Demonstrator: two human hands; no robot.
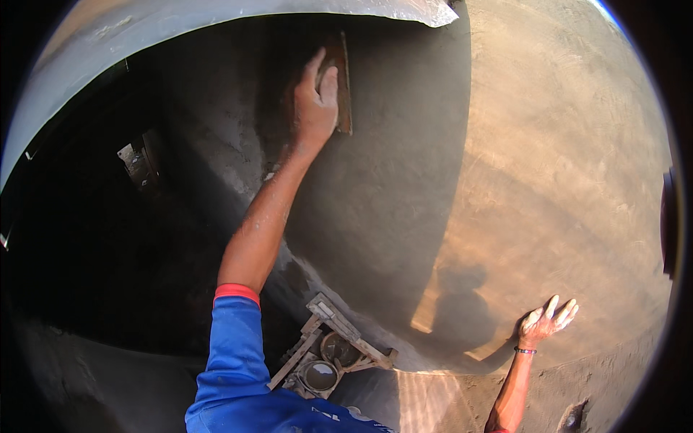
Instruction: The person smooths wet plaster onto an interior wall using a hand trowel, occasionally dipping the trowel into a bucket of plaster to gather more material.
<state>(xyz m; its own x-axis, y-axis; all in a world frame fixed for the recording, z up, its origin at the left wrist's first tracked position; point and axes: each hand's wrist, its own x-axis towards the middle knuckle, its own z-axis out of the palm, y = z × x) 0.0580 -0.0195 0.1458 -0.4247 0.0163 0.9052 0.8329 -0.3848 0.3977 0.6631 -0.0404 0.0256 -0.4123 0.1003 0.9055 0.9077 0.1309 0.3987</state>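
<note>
My left hand (pixel 315 108) is raised at upper center, closed on a flat rectangular plastering trowel (pixel 341 94) held upright against the grey plastered surface (pixel 390 173) in shade; the trowel's grip is mostly hidden by my fingers. My right hand (pixel 546 321) lies with fingers spread on the sunlit plaster (pixel 548 180) at lower right, holding nothing. A beaded band is on that wrist.
Below me, a wooden stand (pixel 328 314) bears buckets (pixel 320 376) near my blue-sleeved body. A pale curved edge (pixel 216 14) runs along the top. The left side is a dark interior with a small lit opening (pixel 137 160). A small hole (pixel 574 415) shows at lower right.
</note>
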